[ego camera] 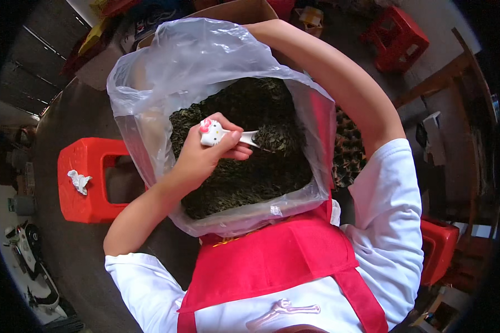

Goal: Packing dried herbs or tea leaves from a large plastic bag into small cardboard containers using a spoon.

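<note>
My left hand [216,150] is closed around a white plastic spoon [248,136], whose cat-face handle end with a pink bow shows above the fingers. The spoon's bowl meets a clump of dark green dried leaves [276,137], inside a big translucent plastic bag [216,50]. More of the flaky leaves fill the bag below my hand. My right arm reaches around the far right side of the bag; only the wrist and back of my right hand [266,30] show at its upper edge, and the fingers are hidden behind the plastic.
A red plastic stool [83,208] with a crumpled white tissue [79,182] stands at left. Another red stool [400,39] is at upper right, and a third [437,249] at lower right. Behind the bag is a cardboard box [233,11]; dark egg-tray-like material [346,145] lies right of it.
</note>
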A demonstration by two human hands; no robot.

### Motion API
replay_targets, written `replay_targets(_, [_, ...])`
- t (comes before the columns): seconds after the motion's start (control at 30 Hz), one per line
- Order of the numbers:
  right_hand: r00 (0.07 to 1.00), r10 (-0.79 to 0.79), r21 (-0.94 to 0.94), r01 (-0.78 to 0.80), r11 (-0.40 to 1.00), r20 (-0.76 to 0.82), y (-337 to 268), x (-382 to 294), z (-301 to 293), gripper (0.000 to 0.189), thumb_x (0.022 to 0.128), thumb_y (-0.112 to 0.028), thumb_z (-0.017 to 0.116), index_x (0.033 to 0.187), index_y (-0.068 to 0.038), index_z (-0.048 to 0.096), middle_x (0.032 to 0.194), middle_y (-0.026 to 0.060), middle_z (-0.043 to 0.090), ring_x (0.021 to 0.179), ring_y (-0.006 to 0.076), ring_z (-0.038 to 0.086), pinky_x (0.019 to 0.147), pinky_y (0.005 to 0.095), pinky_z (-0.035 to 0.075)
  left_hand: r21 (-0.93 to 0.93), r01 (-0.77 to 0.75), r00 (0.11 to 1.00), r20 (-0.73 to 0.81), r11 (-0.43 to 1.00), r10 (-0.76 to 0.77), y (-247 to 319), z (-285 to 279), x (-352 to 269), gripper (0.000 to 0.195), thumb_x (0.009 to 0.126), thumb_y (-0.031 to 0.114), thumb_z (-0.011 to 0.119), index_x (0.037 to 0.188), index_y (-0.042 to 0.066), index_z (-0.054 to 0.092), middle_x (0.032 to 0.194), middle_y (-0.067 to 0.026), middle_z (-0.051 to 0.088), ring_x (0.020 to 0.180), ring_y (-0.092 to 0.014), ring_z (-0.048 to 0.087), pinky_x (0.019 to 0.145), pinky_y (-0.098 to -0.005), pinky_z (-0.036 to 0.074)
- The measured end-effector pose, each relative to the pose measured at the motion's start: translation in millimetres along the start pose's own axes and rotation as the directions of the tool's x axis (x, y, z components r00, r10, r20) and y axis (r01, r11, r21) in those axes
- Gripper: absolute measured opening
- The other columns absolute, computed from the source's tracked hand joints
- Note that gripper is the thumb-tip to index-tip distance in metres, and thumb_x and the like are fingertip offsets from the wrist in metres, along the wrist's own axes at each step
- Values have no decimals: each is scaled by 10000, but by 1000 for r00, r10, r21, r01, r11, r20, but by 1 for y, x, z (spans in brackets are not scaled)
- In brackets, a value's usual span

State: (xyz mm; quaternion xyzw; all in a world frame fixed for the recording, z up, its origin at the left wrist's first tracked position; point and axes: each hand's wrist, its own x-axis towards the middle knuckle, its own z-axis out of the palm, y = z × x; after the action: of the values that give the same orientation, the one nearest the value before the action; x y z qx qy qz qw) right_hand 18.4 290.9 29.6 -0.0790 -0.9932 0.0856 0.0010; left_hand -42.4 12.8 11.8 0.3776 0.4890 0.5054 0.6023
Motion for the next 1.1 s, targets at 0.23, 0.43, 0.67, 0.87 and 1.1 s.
replay_targets(0.23, [974, 224, 336, -220, 916, 27, -31, -17, 1, 475, 930, -389, 568, 1371, -219, 529, 1316, 38, 600, 1118, 257, 611, 942, 364, 488, -28, -39, 997, -65, 999, 37, 6, -2, -31, 161, 957, 115, 589, 1024, -22, 538, 924, -173, 658, 813, -222, 703, 731, -310, 608])
replay_targets(0.43, [995, 100, 107, -99, 989, -4, -7, 44, 30, 444, 808, -132, 661, 1245, -196, 616, 1182, 135, 627, 1141, 314, 583, 929, 407, 486, -21, -78, 994, -73, 997, 76, 7, -4, -37, 160, 951, 116, 595, 1004, -22, 534, 917, -186, 656, 789, -236, 704, 716, -323, 612])
replay_targets(0.67, [977, -123, -350, 56, 935, -173, -9, 63, 41, 170, 811, -128, 597, 968, -116, 663, 882, 126, 705, 851, 330, 696, 698, 448, 562, 13, -138, 985, -108, 990, 138, 3, -1, -39, 172, 955, 137, 585, 1015, -9, 516, 869, -167, 653, 738, -226, 701, 649, -303, 605])
replay_targets(0.87, [978, -57, -389, -26, 921, -201, -9, 56, 31, 353, 850, -193, 601, 1203, -185, 588, 930, 123, 702, 892, 325, 693, 720, 449, 559, 19, -141, 986, -85, 990, 142, 2, 3, -42, 170, 945, 126, 603, 1005, -10, 521, 872, -170, 656, 746, -233, 705, 655, -318, 609])
replay_targets(1.1, [667, 95, 220, 104, 970, -739, -32, -42, -38, 536, 844, -117, 650, 1334, -208, 454, 1063, 168, 665, 866, 301, 685, 686, 413, 534, 27, -171, 959, -226, 985, 173, -1, 1, -57, 165, 935, 138, 605, 997, 4, 531, 846, -154, 652, 690, -214, 691, 597, -302, 599])
